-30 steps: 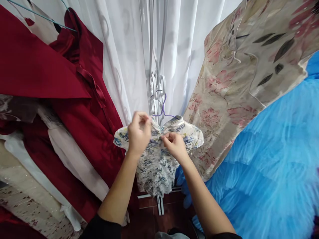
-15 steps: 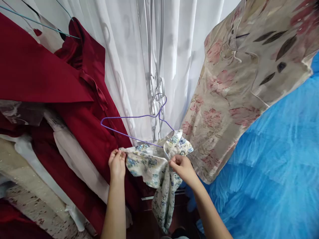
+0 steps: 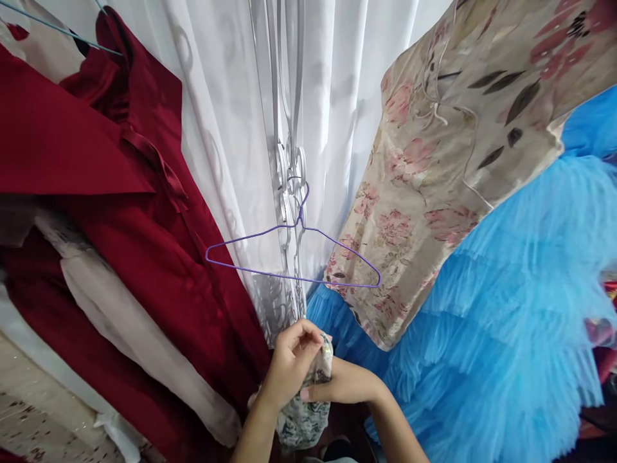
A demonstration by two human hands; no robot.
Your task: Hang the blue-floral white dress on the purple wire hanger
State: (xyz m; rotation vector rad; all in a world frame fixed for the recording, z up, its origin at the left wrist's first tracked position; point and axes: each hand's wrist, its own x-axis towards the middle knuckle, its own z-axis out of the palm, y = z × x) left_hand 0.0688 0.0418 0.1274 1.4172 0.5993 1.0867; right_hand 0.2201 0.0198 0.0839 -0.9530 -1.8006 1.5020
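Observation:
A cream garment with a blue floral print (image 3: 303,421) is bunched up low in the middle of the head view. My left hand (image 3: 292,360) pinches its upper edge between thumb and fingers. Just beside it, my right hand (image 3: 344,381) closes around the gathered cloth, with the thumb across the front; its other fingers are mostly hidden. Above both hands, a thin purple hanger (image 3: 294,277) hangs bare from a white metal scroll stand (image 3: 284,154). The garment is apart from the hanger, and its lower part falls between my forearms.
Dark red dresses (image 3: 144,257) and pale garments (image 3: 125,321) hang on the left. On the right are a beige dress with pink flowers (image 3: 405,225) and a ruffled blue tulle dress (image 3: 482,334). A white curtain (image 3: 222,96) forms the back.
The floral garment has come off the purple hanger and moved down. My left hand has come right, close to my right hand, and the cloth is now gathered between them.

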